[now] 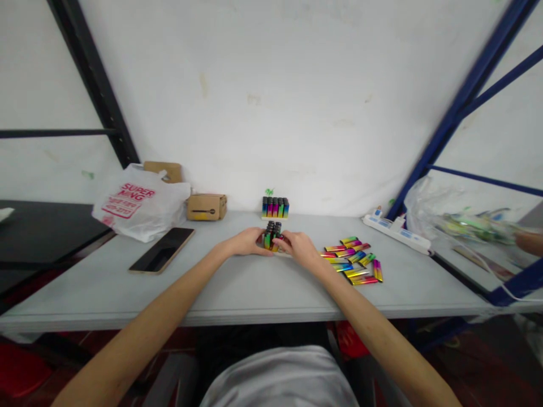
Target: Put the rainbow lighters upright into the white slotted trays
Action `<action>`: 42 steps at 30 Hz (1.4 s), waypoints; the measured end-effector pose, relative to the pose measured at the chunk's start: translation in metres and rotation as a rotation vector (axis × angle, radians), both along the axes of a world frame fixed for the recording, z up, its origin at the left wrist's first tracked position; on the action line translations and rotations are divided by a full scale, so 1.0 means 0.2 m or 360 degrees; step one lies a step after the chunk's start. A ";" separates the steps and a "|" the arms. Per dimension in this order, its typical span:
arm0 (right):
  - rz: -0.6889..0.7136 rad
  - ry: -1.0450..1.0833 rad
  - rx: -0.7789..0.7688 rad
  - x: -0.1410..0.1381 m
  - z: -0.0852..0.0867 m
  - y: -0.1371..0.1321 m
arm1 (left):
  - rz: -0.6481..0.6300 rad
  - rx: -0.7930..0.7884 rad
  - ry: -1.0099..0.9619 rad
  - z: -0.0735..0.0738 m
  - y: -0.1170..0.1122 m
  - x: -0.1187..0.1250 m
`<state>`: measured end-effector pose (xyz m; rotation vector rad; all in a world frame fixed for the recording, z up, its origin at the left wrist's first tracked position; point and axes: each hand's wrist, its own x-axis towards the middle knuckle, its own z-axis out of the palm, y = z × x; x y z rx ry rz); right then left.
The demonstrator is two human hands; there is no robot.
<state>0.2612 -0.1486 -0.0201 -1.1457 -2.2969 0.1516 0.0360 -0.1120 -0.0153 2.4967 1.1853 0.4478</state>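
A small cluster of upright rainbow-coloured lighters (272, 233) stands mid-table, apparently in a low tray. My left hand (247, 242) curls against its left side and my right hand (298, 246) presses in from the right, fingers closed on the cluster. A second filled row of lighters (275, 207) stands behind it by the wall. Several loose lighters (354, 261) lie flat just right of my right hand.
On the grey table (254, 288): a dark phone (162, 256) at left, a white plastic bag (138, 204), two small cardboard boxes (206, 207), a white power strip (396, 230). A clear bag (458, 217) and another person's hand (529, 242) at far right.
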 end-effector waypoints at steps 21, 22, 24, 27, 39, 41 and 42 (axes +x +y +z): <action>-0.0789 0.0017 -0.0096 0.64 0.13 0.18 | 0.0038 -0.0002 -0.0005 0.01 0.02 0.00; -0.0959 -0.0087 -0.0179 0.74 0.12 0.19 | 0.0039 -0.0005 0.0001 0.01 0.02 0.00; -0.1330 -0.0262 -0.0319 0.91 0.09 0.18 | 0.0044 -0.0021 0.0008 0.01 0.01 0.00; -0.1564 -0.0421 -0.0501 1.03 0.01 0.17 | 0.0049 -0.0036 -0.0013 0.02 0.00 0.01; -0.1229 -0.0247 -0.0575 0.91 -0.03 0.38 | 0.0022 -0.0075 -0.0069 0.03 -0.01 0.01; -0.1213 -0.0206 -0.0553 0.87 -0.01 0.41 | 0.0028 -0.0068 -0.0067 0.03 -0.02 0.01; -0.1200 -0.0185 -0.0536 0.84 0.00 0.43 | 0.0030 -0.0071 -0.0067 0.03 -0.02 0.01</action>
